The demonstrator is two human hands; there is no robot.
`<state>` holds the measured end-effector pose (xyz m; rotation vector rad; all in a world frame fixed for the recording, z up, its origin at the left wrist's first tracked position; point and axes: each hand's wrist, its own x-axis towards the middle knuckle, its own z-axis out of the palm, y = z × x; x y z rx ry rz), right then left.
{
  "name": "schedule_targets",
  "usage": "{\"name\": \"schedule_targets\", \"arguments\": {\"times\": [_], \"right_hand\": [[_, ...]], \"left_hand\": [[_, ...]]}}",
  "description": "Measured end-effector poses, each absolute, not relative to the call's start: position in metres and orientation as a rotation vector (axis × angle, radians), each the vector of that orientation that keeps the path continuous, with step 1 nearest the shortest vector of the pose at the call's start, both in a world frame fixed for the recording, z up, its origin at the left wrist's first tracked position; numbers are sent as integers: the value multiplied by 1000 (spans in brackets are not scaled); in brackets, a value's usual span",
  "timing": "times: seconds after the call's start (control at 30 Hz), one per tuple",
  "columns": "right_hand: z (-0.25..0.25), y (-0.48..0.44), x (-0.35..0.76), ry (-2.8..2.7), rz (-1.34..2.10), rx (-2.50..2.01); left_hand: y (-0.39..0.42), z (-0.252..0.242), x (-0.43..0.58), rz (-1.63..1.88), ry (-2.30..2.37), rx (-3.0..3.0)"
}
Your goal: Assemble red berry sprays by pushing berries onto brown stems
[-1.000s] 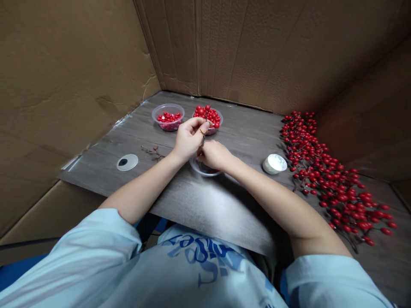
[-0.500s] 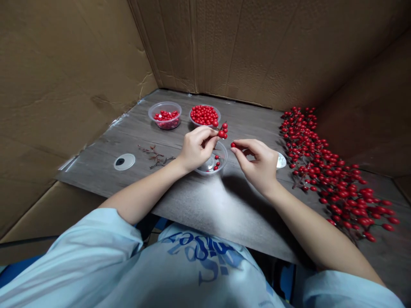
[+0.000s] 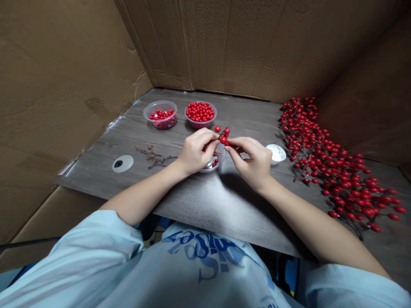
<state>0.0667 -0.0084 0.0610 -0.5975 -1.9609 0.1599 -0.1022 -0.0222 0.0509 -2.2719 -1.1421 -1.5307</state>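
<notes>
Brown cardboard point(image 3: 257, 47) walls in a grey table point(image 3: 192, 201) at the back and on both sides. Above the table's middle, the left hand point(image 3: 199, 149) pinches a dark sprig point(image 3: 226, 131) between thumb and fingers; several red berries sit at its end. The right hand point(image 3: 250, 160) meets it from the other side, its thumb and forefinger closed on a red berry point(image 3: 226, 143) right against the sprig. Whether that berry is joined to the stem, I cannot tell.

Below the fingertips stands a clear bowl point(image 3: 210, 170), partly hidden by the left hand, with a few small berries inside. Two more bowls stand farther back: the left one point(image 3: 147, 114) is partly filled with berries and a white bit, while the right one point(image 3: 215, 114) is heaped full. Bare twigs point(image 3: 154, 159) lie left of the left hand, and beyond them a pale disc point(image 3: 125, 165) with a black spot. Just beside the right hand is a small tub point(image 3: 278, 161) of something white. Berry-laden branches point(image 3: 334, 171) spread along the table's right side.
</notes>
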Motion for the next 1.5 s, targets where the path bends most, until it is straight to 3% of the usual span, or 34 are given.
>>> {"name": "schedule_targets", "arguments": {"times": [1.23, 1.5], "right_hand": [[53, -8, 65, -1909, 243, -684], [84, -4, 86, -2064, 266, -727]], "left_hand": [[-26, 52, -96, -1506, -1258, -2361], [-20, 62, -103, -1521, -1321, -2460]]}}
